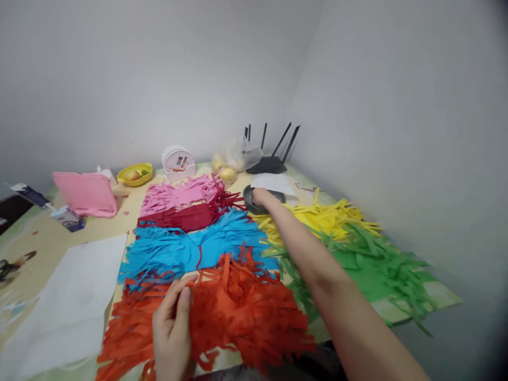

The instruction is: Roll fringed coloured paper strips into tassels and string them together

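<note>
Room light soft and diffuse, moderately bright; lamp or window out of sight, source cannot be told. Back wall [159, 90] palest at left and centre; right wall [397, 116] duller grey, sinking to near-black at the far right edge. Shadows weak, soft-edged. Faint highlights on the plastic bag [242, 153]. Orange strips [238, 301] strongly saturated, smeared, single strands hard to separate. Right hand [260, 197] small, fine detail lost. Right forearm [317, 264] stretched long by wide-angle distortion. Lower-left table [35, 248] hazy; printed motifs unclear.
</note>
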Motion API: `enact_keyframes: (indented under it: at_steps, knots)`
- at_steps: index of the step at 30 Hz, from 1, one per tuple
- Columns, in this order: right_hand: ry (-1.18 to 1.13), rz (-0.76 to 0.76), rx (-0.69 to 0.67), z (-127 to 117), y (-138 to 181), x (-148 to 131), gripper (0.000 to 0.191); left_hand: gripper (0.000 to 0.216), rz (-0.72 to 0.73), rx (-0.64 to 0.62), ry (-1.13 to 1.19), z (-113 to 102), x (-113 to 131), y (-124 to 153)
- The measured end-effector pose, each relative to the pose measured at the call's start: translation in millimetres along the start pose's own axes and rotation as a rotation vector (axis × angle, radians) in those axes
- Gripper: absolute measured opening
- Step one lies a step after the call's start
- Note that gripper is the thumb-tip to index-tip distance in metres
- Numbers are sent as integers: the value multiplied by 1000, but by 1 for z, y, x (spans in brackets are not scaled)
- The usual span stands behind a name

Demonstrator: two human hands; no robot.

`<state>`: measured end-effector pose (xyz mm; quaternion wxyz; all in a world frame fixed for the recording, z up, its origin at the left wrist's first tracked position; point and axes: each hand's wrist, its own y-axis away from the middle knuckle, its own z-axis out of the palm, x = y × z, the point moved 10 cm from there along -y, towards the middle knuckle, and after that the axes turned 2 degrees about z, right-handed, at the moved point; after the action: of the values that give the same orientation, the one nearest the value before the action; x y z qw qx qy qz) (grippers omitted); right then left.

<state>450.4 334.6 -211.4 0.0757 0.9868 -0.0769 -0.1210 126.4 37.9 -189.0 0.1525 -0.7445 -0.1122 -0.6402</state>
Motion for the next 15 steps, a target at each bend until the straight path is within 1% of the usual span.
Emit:
enact_keyframes:
  at_steps: [3,6,8,11,13,14,15]
  knots:
    - [-13,11,58,-2,1,8,39,36,62,-70,-65,9,5,-2]
    - [-63,7,166,-19,14,14,35,32,102,-94,-58,17,13,-2]
    - [-122,-14,240,-34,30,13,29,28,111,-85,-11,20,17,-2]
    - [-239,-94,322,-48,73,-1,28,17,128,-83,87,21,25,0]
    - [-367,-198,331,-47,116,-21,28,12,140,-94,119,20,29,2]
    - [-456,-271,311,-42,142,-34,27,11,143,-98,126,18,31,4]
    - [-682,-382,276,-39,171,-48,25,10,141,-101,131,16,32,6]
